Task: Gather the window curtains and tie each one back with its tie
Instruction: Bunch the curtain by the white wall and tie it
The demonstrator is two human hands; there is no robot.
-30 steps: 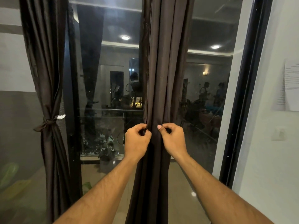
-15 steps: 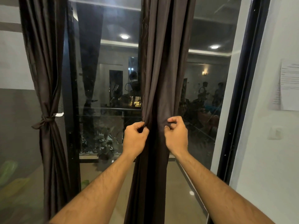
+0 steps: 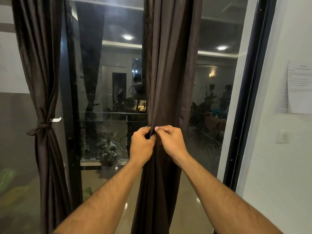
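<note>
The middle curtain [image 3: 170,68], dark brown, hangs gathered into a narrow column of vertical folds in front of the window glass [image 3: 108,81], roughly at the centre of the window and between its two dark frame members. At mid-height the bundle is drawn in tight where both hands meet on it. The left hand [image 3: 141,146] is curled round the left side of the gathered fabric, its fingers closed into the folds. The right hand [image 3: 172,142] is clamped on the right side of the same bundle, thumb tip uppermost and pressed against the fabric just beside the left hand's fingers. The two hands are touching or nearly touching. Whether a tie is held between the fingers cannot be told; it is hidden by the fabric and the knuckles. Below the hands the curtain falls loose toward the floor.

Toward the window's left edge, a second curtain [image 3: 40,65] of the same fabric is seen already cinched at mid-height by a knotted tie [image 3: 42,126], with a short tail projecting to the left. A white tab [image 3: 56,119] shows just right of that knot. The right window frame [image 3: 249,98] is black. On the white wall [image 3: 278,166] beyond it, a printed paper notice [image 3: 298,86] is fixed above a wall switch [image 3: 282,137]. Ceiling lights and figures are reflected in the glass.
</note>
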